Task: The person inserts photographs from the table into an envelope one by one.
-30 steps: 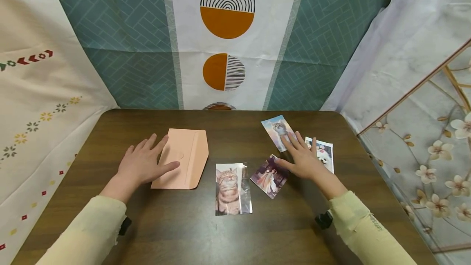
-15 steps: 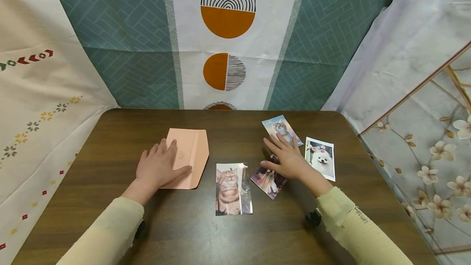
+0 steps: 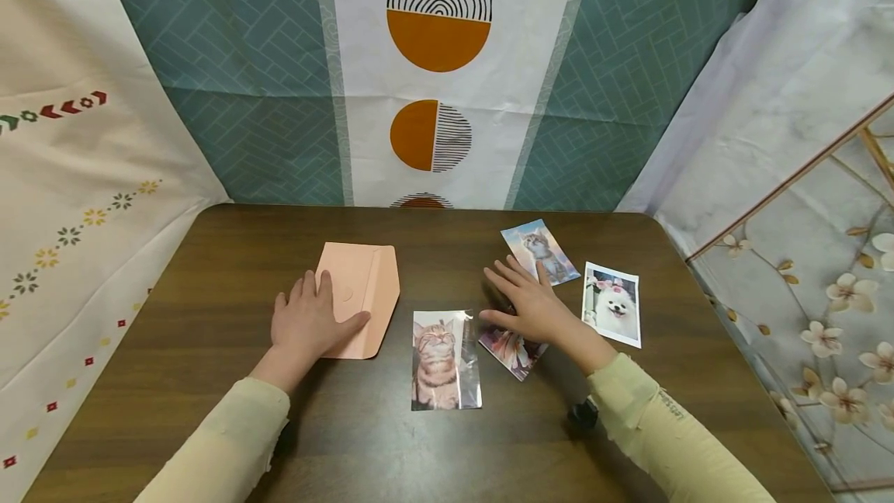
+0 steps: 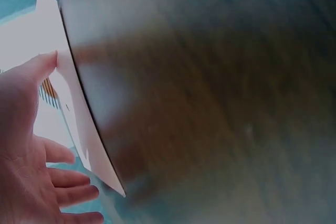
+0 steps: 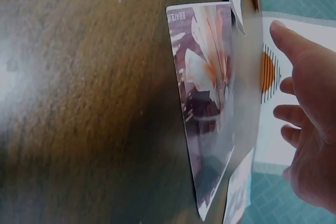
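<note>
My left hand (image 3: 307, 320) is spread over the left part of a pink envelope (image 3: 377, 286), whose pointed flap lies unfolded to the right. In the left wrist view the thumb and fingers are apart above the envelope (image 4: 79, 108). My right hand (image 3: 527, 305) hovers with spread fingers over a purple picture card (image 3: 513, 352) of a figure in flowing dress, hiding its upper part. The right wrist view shows a gap between this hand and the purple card (image 5: 205, 93). Beyond the fingers lies a grey kitten card (image 3: 541, 247).
Between the hands lies an orange cat picture (image 3: 436, 371) with a clear plastic strip along its right side. A white dog card (image 3: 615, 305) is right of the right hand. Fabric hangings (image 3: 265, 99) stand behind the dark wooden table (image 3: 391, 464).
Both hands have shifted inward, the left one to the right and the right one to the left. The dog card is now uncovered, while more of the purple card is hidden.
</note>
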A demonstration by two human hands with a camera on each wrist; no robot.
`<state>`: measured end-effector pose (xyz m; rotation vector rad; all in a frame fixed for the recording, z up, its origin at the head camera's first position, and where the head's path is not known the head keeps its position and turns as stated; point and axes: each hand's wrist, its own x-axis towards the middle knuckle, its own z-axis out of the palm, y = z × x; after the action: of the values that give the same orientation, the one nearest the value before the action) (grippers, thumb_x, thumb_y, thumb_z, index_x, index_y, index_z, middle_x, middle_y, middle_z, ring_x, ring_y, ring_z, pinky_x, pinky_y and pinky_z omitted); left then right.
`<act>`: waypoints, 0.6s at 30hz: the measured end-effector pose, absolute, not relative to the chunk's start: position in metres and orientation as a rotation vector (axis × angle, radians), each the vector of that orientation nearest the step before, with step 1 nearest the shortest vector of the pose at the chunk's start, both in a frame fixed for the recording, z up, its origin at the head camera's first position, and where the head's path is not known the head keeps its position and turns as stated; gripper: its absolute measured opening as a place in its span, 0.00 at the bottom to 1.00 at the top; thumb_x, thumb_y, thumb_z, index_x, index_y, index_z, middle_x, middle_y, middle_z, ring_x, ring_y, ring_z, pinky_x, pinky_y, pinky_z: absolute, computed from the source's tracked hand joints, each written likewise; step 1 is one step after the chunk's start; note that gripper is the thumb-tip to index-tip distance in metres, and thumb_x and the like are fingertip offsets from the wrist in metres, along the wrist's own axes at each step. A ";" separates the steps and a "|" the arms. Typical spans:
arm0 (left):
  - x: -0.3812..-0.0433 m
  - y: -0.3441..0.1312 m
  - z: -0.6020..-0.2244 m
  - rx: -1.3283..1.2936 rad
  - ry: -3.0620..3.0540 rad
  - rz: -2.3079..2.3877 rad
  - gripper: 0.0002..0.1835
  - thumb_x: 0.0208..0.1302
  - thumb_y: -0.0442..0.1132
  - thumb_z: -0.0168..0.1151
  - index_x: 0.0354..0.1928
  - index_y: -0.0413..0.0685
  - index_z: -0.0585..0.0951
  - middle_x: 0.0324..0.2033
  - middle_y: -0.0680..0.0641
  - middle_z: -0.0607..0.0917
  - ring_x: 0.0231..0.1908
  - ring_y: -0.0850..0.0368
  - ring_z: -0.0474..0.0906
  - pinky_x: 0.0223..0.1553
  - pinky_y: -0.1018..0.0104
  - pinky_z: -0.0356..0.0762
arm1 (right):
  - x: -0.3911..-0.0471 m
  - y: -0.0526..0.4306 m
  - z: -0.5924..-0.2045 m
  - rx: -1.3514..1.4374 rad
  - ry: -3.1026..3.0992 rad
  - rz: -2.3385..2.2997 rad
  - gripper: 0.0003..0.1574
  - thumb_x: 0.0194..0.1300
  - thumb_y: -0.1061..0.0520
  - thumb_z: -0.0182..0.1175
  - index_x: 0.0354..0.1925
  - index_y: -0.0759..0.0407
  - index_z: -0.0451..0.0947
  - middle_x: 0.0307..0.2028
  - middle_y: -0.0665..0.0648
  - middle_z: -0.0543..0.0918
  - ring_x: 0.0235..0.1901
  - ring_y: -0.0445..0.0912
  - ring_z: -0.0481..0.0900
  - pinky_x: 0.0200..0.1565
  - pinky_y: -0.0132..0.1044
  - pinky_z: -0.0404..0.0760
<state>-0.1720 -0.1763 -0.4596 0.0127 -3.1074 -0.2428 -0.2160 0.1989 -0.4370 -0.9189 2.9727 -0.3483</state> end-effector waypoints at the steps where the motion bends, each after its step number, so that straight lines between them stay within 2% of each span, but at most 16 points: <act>1: -0.172 -0.176 -0.460 0.017 -3.107 -0.248 0.59 0.52 0.76 0.52 0.69 0.31 0.58 0.66 0.26 0.61 0.64 0.30 0.60 0.57 0.31 0.57 | -0.216 0.198 -0.437 -0.921 2.969 -0.355 0.49 0.62 0.29 0.55 0.74 0.45 0.55 0.73 0.55 0.57 0.74 0.54 0.46 0.67 0.66 0.35; 9: -0.171 -0.173 -0.460 0.007 -3.135 -0.294 0.58 0.55 0.73 0.53 0.68 0.27 0.58 0.64 0.25 0.62 0.64 0.29 0.59 0.60 0.32 0.57 | -0.217 0.193 -0.439 -0.962 2.952 -0.393 0.48 0.62 0.30 0.56 0.72 0.51 0.60 0.71 0.59 0.61 0.73 0.56 0.49 0.66 0.67 0.40; 18: -0.174 -0.182 -0.456 -0.117 -3.160 -0.258 0.57 0.55 0.73 0.54 0.70 0.30 0.58 0.66 0.27 0.62 0.66 0.30 0.58 0.62 0.33 0.53 | -0.218 0.185 -0.440 -1.103 2.905 -0.462 0.45 0.61 0.34 0.60 0.67 0.58 0.67 0.67 0.62 0.67 0.70 0.59 0.58 0.65 0.68 0.48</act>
<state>-0.1738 -0.1823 -0.4564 -0.1175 -3.1605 -0.2579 -0.2181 0.1849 -0.4400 -1.1030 2.9049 -0.4617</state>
